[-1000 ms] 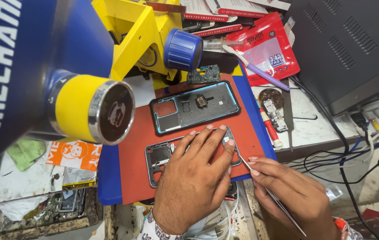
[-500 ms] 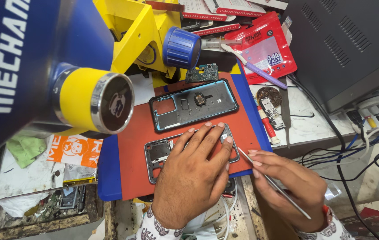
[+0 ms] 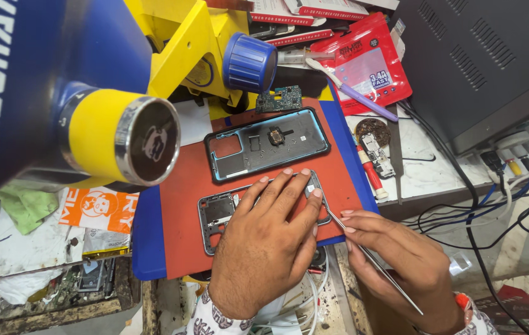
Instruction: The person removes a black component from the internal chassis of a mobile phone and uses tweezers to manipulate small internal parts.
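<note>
Nearest to us, our left hand (image 3: 270,248) lies flat with its fingers spread and slightly curled, pressing down on the grey metal phone midframe (image 3: 218,214) without gripping it. The midframe shows mostly at ten o'clock from the hand, while the fingertips cover its right end. At four o'clock from that hand, our right hand (image 3: 401,260) is closed in a pinch around the thin steel tweezers (image 3: 373,260). Their point reaches up to eleven o'clock and meets the right edge of the midframe, just beside our left little finger.

Both the midframe and the hands rest over the orange-red rubber work mat (image 3: 180,211), which sits on a blue underlay (image 3: 143,242). At twelve o'clock from the left hand, a dark phone back frame with a teal rim (image 3: 267,146) lies on the same mat, apart from the midframe. A small green circuit board (image 3: 280,98) sits just beyond it.

At nine o'clock from the left hand, an orange and white flat printed packet (image 3: 100,211) lies off the mat, with a crumpled green cloth (image 3: 22,208) further left.

At two o'clock, a red-handled tool (image 3: 373,177) and a round brown disc (image 3: 373,131) rest on the white bench. Further off at one o'clock, a glossy red rectangular pouch with a pale window (image 3: 367,65) lies under a purple-handled brush (image 3: 363,98). Flat red and white boxes (image 3: 283,12) are stacked at twelve o'clock. The big blue and yellow microscope (image 3: 90,99) fills the ten o'clock side.
</note>
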